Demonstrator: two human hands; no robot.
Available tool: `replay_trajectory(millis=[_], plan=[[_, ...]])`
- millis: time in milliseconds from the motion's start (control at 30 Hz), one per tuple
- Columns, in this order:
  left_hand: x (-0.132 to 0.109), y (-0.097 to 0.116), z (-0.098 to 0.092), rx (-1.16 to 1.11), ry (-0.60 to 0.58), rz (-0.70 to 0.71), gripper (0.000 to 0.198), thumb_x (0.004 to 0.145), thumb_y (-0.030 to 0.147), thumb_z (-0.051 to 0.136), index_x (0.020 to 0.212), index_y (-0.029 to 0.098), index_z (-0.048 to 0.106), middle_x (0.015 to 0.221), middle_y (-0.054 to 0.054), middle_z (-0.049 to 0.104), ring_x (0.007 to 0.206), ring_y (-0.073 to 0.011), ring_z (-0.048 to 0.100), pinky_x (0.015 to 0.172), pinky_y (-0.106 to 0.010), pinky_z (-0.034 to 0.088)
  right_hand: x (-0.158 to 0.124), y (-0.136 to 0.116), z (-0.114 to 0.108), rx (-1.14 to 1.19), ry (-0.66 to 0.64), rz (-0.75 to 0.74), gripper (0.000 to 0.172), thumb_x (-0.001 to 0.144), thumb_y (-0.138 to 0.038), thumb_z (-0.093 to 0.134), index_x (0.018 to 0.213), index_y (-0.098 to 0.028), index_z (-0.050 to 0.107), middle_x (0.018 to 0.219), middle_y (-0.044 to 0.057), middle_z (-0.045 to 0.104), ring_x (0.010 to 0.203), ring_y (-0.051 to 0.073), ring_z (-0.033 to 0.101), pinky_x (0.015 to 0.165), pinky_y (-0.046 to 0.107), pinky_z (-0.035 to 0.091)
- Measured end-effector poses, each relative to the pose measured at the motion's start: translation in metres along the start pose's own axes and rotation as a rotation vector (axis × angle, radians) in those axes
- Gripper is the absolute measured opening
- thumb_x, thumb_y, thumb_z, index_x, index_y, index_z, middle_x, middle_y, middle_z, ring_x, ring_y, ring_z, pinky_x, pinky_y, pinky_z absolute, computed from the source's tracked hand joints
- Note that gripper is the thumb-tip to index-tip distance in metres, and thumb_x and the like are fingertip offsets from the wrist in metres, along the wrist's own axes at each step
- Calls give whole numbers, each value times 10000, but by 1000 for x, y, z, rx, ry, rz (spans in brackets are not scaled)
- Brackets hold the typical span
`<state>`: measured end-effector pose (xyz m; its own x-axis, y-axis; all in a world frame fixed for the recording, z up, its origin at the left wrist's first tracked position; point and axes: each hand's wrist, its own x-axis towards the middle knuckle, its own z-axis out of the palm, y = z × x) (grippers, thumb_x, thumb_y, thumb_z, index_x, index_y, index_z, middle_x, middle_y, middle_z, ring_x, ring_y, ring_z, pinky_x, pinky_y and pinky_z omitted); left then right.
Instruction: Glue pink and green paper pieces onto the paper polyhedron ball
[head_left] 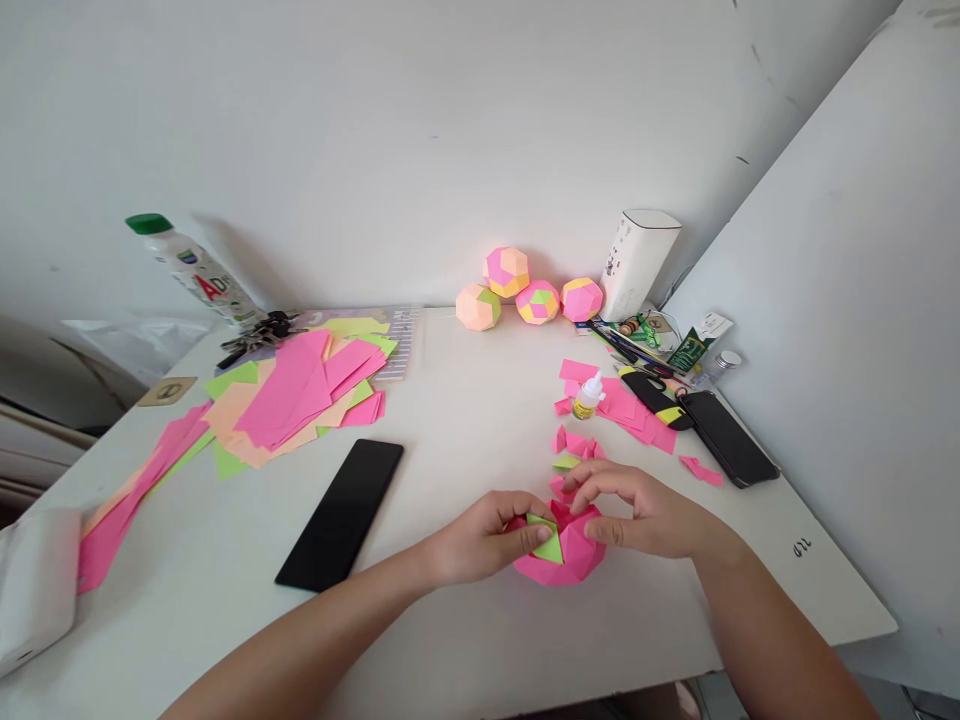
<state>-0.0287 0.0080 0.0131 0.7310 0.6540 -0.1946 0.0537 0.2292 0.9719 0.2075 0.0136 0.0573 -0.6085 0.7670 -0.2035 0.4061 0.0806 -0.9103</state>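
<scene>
A folded pink paper ball (559,572), with an opening at its top, sits near the table's front edge. My left hand (484,538) pinches its left rim, thumb lying on a green paper facet (550,546). On the opposite side, my right hand (645,512) holds the rim, its thumb against the pink outer face and its fingers curled over the opening. Whether those fingertips touch the inside is hard to see. Just behind the ball lie several small folded pink pieces (576,444) and a green one (566,463). A small glue bottle (587,397) stands beyond them.
Loose paper strips (289,395) are heaped at the left, near a black phone (341,515). Several finished paper balls (507,271) rest against the wall. A white container (640,265), a utility knife (655,398) and a black case (729,437) are at right.
</scene>
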Motion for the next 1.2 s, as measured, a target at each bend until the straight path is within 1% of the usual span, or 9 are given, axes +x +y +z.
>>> replay_trajectory(millis=[67,133,200,267,367,500,700,1200], plan=[[0,0,0,22,1,12,344,853,469,545,850,130,600,645,32,418,583,-85,328,543,-232,275,0,0,-2,-61,-70,66,205,809,-408,662,906,-229,689,1271,84,545,1267,298,423,1008,453,349],[0,2,1,51,5,36,355,861,478,525,824,131,588,642,34,405,581,-84,323,539,-231,276,2,1,0,-72,-101,70,194,821,-401,643,817,-210,672,1230,80,569,1253,296,432,982,443,364],[0,4,3,77,17,57,366,865,484,512,779,132,566,636,37,393,578,-82,319,535,-227,276,6,3,6,-45,-85,31,221,832,-383,628,722,-191,628,1123,72,612,1172,272,490,946,418,383],[0,7,4,91,31,64,381,866,493,503,738,136,538,624,42,376,572,-80,310,527,-222,270,10,6,12,1,-57,-13,235,833,-366,624,687,-184,593,1029,60,627,1054,234,541,904,389,402],[0,9,5,90,40,53,408,862,520,491,711,141,508,618,44,367,570,-79,302,523,-222,263,13,9,19,66,-28,-45,236,818,-357,631,674,-178,575,954,51,616,927,200,549,812,346,429],[0,10,5,57,42,19,433,843,557,496,731,140,513,624,45,355,573,-81,288,529,-230,251,14,10,22,126,15,-41,231,805,-344,631,664,-175,560,923,47,597,886,192,540,740,316,429],[0,9,6,32,56,-24,462,813,602,508,718,150,500,599,60,329,552,-75,260,511,-230,223,16,12,22,141,17,-60,239,787,-333,650,639,-174,552,892,43,601,853,186,535,731,318,425],[0,8,8,27,60,-20,460,811,602,509,702,156,487,598,63,321,549,-74,252,507,-228,219,16,13,23,146,-2,-42,242,774,-345,667,637,-176,561,906,42,598,874,188,544,734,317,433]])
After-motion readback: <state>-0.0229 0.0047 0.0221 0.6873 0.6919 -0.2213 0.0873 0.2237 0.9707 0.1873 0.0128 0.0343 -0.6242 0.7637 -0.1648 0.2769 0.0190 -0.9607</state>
